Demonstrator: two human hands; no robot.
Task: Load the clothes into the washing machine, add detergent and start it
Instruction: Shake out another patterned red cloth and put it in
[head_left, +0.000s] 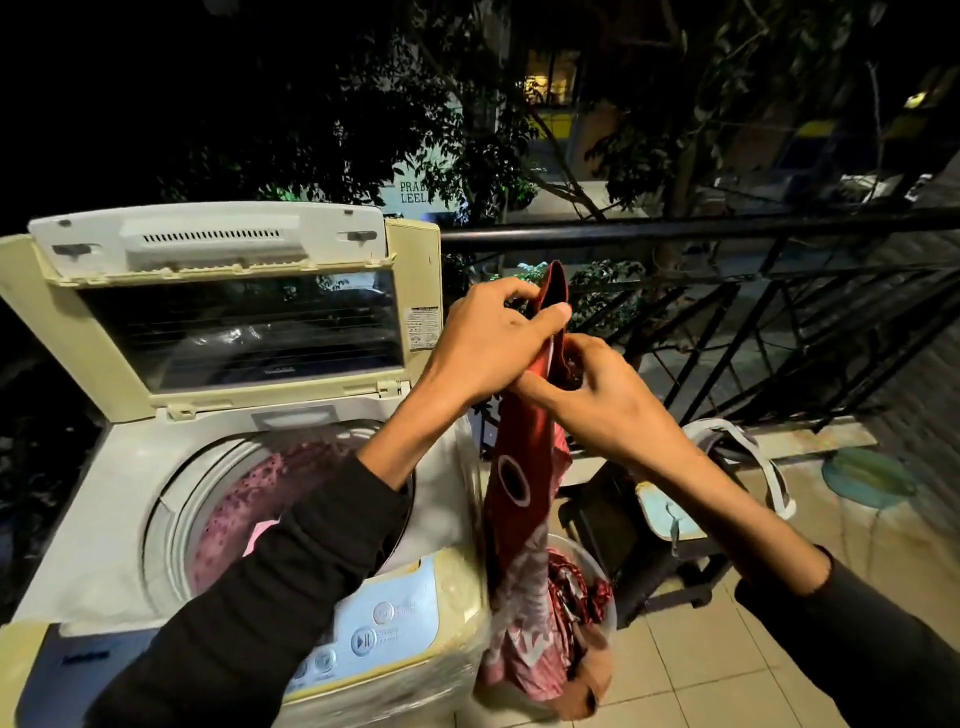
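Standing on a tiled balcony floor (675, 670) at night, one top-loading washing machine (130, 519) has its lid (218, 312) raised, and a purple patterned cloth (244, 499) lies in its drum. A black railing (727, 231) runs along the balcony's far edge. Both hands are lifted beside the machine's right edge: the left hand (493, 343) pinches the top of one red garment (524, 467), and the right hand (597, 400) grips the same garment just below. It hangs down into one basket (605, 587) on the floor, which holds more clothes. Both forearms wear black sleeves.
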